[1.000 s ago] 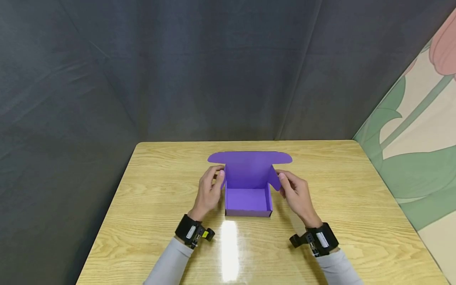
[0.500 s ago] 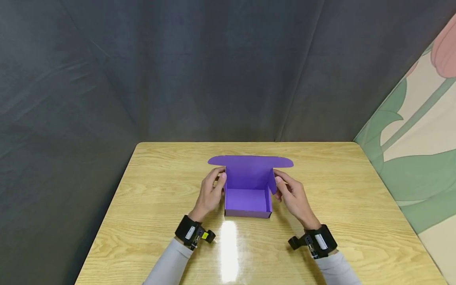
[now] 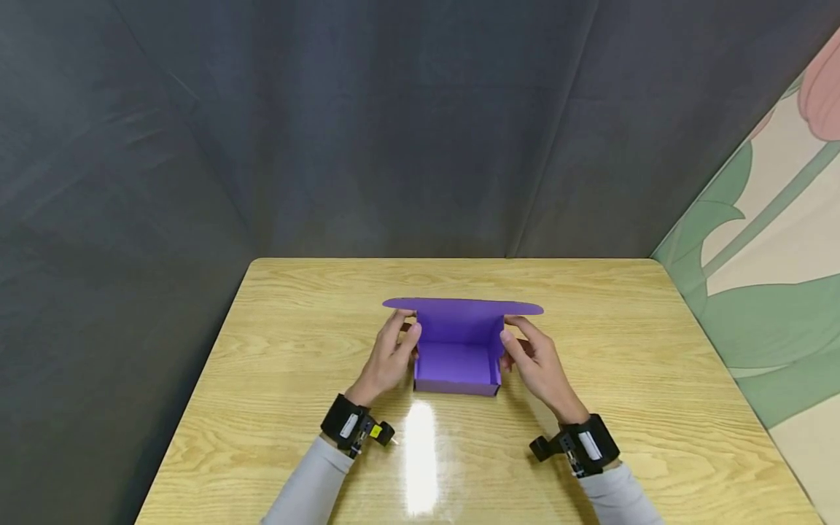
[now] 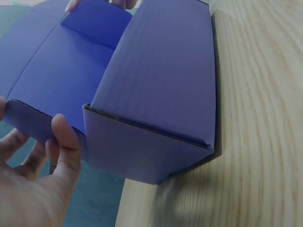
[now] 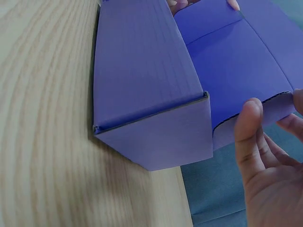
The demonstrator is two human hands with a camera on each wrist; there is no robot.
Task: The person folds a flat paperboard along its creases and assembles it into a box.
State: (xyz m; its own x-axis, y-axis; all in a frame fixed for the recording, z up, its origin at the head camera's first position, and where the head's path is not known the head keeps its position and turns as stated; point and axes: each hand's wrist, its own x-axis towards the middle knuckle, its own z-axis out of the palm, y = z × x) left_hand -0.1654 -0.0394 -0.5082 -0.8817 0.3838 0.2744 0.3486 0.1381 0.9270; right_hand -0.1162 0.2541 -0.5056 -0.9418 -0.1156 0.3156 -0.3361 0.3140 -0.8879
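Observation:
A purple cardboard box (image 3: 456, 388) stands on the table with its near side toward me and its inside showing. Its lid (image 3: 462, 306) is raised at the back, leaning forward, with a long rounded front flap along its edge. My left hand (image 3: 383, 361) grips the lid's left side flap (image 4: 31, 118), thumb at the near edge and fingers at the far edge. On the other side, my right hand (image 3: 545, 368) holds the right side flap (image 5: 228, 132) the same way. Both side flaps stand in line with the box's side walls.
The wooden table (image 3: 295, 306) spreads around the box, with a bright glare strip in front of it. A dark curtain (image 3: 394, 131) hangs behind, and a flower-patterned cloth (image 3: 774, 292) is at the right. Each wrist wears a black camera band (image 3: 590, 445).
The lid has tipped forward and its front flap sits lower. The right side flap has swung inward from its outward slant, and my right hand has moved left with it.

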